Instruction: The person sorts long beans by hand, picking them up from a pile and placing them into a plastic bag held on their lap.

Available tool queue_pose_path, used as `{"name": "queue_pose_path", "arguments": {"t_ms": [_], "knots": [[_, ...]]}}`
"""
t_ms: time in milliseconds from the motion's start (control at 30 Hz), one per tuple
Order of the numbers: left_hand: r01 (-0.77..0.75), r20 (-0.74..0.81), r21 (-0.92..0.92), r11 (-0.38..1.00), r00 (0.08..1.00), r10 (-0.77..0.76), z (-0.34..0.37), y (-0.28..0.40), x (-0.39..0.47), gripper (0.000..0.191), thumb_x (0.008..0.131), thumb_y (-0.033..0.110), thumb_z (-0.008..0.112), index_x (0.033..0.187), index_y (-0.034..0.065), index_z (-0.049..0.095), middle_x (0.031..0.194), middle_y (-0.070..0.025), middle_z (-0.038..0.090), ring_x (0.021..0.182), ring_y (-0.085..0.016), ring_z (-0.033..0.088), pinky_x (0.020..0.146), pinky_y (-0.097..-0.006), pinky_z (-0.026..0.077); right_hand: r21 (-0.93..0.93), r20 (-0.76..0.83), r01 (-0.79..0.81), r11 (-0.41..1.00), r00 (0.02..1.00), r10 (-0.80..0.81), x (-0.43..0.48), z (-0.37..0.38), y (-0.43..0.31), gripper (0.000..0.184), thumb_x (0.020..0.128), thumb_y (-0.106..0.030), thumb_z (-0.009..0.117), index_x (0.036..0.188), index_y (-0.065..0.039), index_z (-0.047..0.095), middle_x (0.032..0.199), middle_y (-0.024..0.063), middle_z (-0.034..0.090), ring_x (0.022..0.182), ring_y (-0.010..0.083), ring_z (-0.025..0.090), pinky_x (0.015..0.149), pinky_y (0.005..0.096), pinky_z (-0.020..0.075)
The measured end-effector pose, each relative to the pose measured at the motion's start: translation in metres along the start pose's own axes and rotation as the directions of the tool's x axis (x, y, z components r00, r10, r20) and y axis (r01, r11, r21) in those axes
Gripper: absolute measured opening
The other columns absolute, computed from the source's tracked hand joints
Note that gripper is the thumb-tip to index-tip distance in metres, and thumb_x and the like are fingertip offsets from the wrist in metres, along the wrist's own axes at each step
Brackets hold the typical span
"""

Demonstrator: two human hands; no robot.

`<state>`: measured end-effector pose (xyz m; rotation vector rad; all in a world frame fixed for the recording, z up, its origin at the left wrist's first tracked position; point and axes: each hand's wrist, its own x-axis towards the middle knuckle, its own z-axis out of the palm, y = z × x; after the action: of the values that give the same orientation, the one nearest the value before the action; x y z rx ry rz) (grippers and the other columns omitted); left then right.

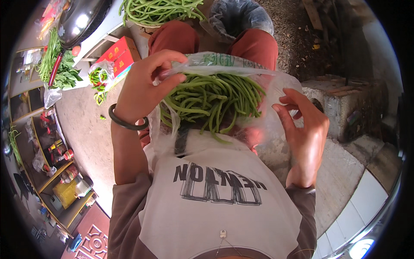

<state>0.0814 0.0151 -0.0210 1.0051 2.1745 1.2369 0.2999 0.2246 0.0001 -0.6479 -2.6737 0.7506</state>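
Observation:
A clear plastic bag [284,81] with green print lies spread across my lap. Inside it, or on top of its film, sits a heap of long green beans [213,97], some dangling toward my shirt. My left hand [155,74], with a dark bangle at the wrist, pinches the bag's edge at the upper left of the beans. On the other side my right hand [300,119] has thumb and fingers at the bag's right edge, the film drawn out between the hands. Whether those right fingertips grip the film firmly is hard to see.
Beyond my knees stand a basket of long beans [161,11] and a bin lined with plastic [241,19]. To the left are a red carton [119,55], a bag of peppers [100,74], a lidded pan [82,22] and shelves [48,155]. A concrete block [336,106] is at right.

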Motion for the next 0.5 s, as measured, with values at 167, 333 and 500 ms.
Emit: {"name": "queue_pose_path", "arguments": {"t_ms": [167, 333, 500], "knots": [[-0.1, -0.309, 0.024, 0.995, 0.946, 0.102, 0.004, 0.014, -0.002, 0.013, 0.081, -0.008, 0.063, 0.09, 0.001, 0.065, 0.071, 0.0039, 0.053, 0.058, -0.002, 0.036, 0.051, -0.0186, 0.029, 0.391, 0.033, 0.377, 0.84, 0.906, -0.422, 0.005, 0.039, -0.046, 0.023, 0.079, -0.01, 0.071, 0.098, 0.0, 0.063, 0.08, 0.0151, 0.067, 0.065, 0.0275, 0.066, 0.055, 0.0326, 0.0516], [-0.252, -0.421, 0.081, 0.964, 0.868, 0.262, 0.005, 0.036, -0.018, 0.016, 0.079, -0.01, 0.065, 0.09, 0.0008, 0.066, 0.075, -0.0014, 0.06, 0.054, -0.005, 0.038, 0.048, -0.0205, 0.029, -0.115, 0.264, 0.267, 0.957, 0.937, -0.23, 0.018, 0.107, -0.019, 0.017, 0.083, -0.01, 0.06, 0.099, -0.005, 0.065, 0.092, 0.0146, 0.066, 0.079, 0.0289, 0.063, 0.068, 0.0362, 0.0515], [-0.31, -0.406, 0.089, 0.946, 0.856, 0.319, -0.001, 0.036, -0.029, 0.019, 0.076, -0.011, 0.067, 0.09, 0.0011, 0.068, 0.072, -0.0025, 0.061, 0.053, -0.006, 0.042, 0.047, -0.0211, 0.03, 0.08, 0.139, 0.456, 0.887, 0.876, -0.463, 0.023, 0.125, 0.018, 0.021, 0.085, -0.008, 0.056, 0.105, -0.008, 0.064, 0.103, 0.0115, 0.066, 0.093, 0.0272, 0.062, 0.082, 0.0389, 0.048]]}}
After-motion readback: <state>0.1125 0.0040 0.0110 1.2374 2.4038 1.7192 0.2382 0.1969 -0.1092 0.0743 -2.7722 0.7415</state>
